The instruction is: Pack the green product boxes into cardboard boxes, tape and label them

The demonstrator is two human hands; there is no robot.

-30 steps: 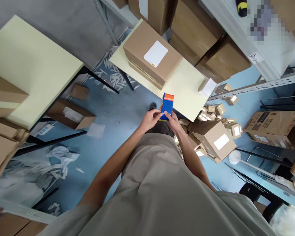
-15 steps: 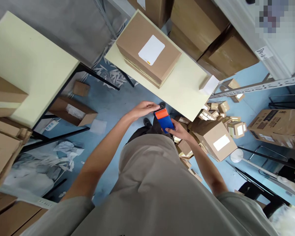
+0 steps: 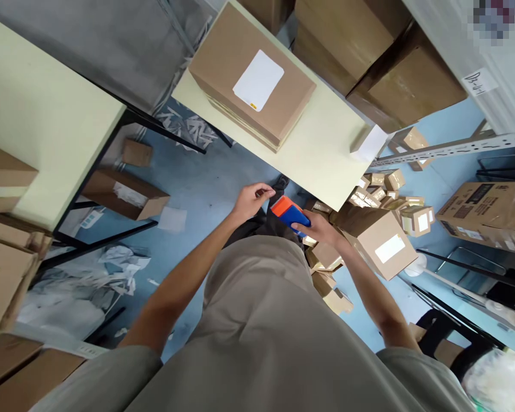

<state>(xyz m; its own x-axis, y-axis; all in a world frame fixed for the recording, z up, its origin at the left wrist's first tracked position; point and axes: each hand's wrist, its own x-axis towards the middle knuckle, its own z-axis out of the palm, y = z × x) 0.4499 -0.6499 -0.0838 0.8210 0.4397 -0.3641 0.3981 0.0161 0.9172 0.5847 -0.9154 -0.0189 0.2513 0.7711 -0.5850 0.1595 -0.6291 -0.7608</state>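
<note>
My right hand [image 3: 319,230] grips a small blue box with an orange end [image 3: 290,213], tilted so the orange end points up and left. My left hand [image 3: 251,199] hovers just left of the box with its fingers curled, thumb and fingertips close to the orange end; nothing shows inside it. Both hands are in front of my torso, below the near edge of a pale yellow table [image 3: 321,157]. A flat cardboard box with a white label [image 3: 253,80] lies on that table.
A second pale table [image 3: 38,114] stands at the left with cardboard boxes on it. Several small boxes [image 3: 386,194] and a bigger labelled carton [image 3: 377,240] are heaped on the blue floor at the right. Shelving with large cartons [image 3: 369,51] runs along the top. Paper scraps litter the floor at left.
The blue box has gone from upright in both hands to tilted in my right hand alone. My left hand has let go and drawn slightly left.
</note>
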